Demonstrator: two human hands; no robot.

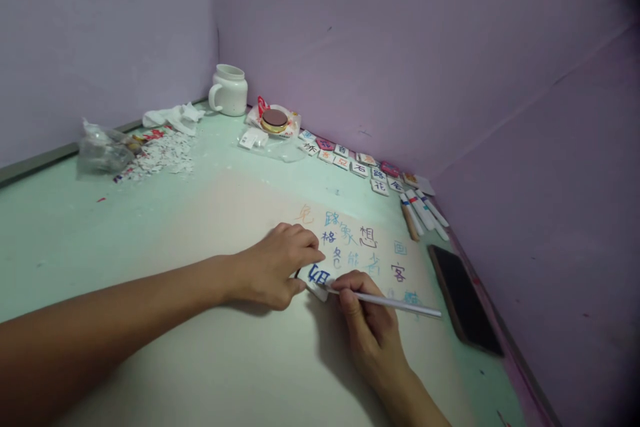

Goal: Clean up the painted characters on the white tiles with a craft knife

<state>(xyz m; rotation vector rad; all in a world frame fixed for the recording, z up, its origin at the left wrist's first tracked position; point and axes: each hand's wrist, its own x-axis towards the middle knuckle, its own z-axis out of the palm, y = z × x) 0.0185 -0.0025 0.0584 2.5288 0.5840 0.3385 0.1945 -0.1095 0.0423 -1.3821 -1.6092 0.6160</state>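
- Two hands meeting over one small tile (316, 278), lying flat on the bench (150, 227) between them.
- Left hand (274, 265) pinching the tile's edge.
- Right hand (367, 320) gripping a pen (385, 301), tip touching the tile.

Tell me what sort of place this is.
Probably a home craft or study desk in a wall corner: a white mug, rows of character tiles, marker pens, and a sheet of handwritten characters.
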